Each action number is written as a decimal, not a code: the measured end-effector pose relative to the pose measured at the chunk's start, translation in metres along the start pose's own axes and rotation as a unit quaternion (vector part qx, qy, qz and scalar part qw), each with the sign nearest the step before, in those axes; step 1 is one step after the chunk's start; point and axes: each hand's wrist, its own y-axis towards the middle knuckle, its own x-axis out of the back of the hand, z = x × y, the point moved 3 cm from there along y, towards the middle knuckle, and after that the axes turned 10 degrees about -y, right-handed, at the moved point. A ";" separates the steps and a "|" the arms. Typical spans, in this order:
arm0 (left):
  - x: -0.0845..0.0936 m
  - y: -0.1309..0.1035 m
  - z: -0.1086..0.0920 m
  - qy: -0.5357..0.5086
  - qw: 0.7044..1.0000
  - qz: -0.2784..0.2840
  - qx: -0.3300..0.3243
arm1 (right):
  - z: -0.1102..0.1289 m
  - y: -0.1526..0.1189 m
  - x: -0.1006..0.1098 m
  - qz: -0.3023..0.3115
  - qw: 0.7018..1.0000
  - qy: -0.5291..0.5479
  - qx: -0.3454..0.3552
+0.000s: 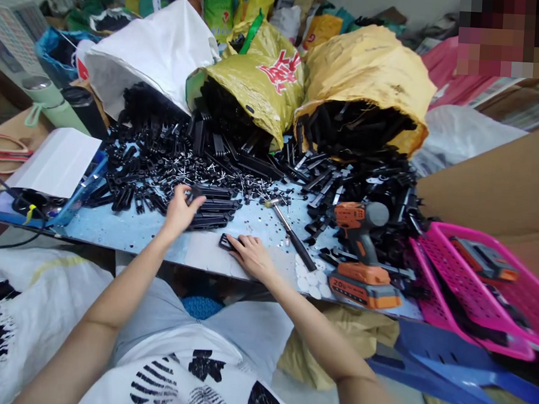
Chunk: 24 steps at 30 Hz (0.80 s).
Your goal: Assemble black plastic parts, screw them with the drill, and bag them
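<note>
My left hand (182,209) is curled with thumb and fingers around a small black plastic part (194,192), at the left end of a row of long black plastic strips (215,206). On the pale front edge of the table, my right hand (252,258) grips another black plastic part (226,242) with slots, held down against the surface; the fingers partly cover it. Behind my hands spreads a heap of small black parts with metal pins (185,164). A hammer (292,236) lies right of my right hand, its head pointing away from me.
An orange cordless drill (361,255) stands at the right, beside a pink basket (486,292) holding a battery. Three sacks, white (155,51), olive (257,87) and yellow (371,74), spill black parts at the back. A blue tray (65,215) and red scissors (5,152) are left.
</note>
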 end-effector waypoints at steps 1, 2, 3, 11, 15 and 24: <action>-0.011 -0.019 -0.011 -0.018 0.998 0.050 -0.026 | -0.001 0.003 -0.001 -0.013 0.997 0.066 -0.028; -0.020 -0.038 -0.021 -0.035 0.994 0.086 -0.058 | -0.004 0.006 0.000 -0.030 0.986 0.152 -0.065; -0.027 -0.054 -0.029 -0.051 0.988 0.115 -0.087 | -0.005 0.011 0.000 -0.044 0.962 0.249 -0.103; -0.033 -0.099 -0.057 -0.130 0.971 0.130 -0.154 | 0.009 0.013 0.012 -0.029 0.789 0.601 -0.125; -0.025 -0.101 -0.062 -0.095 0.968 0.119 -0.198 | -0.002 0.004 0.025 -0.022 0.853 0.516 -0.071; -0.033 -0.104 -0.073 -0.098 0.968 0.002 -0.233 | 0.031 0.005 0.014 -0.116 0.859 0.487 -0.106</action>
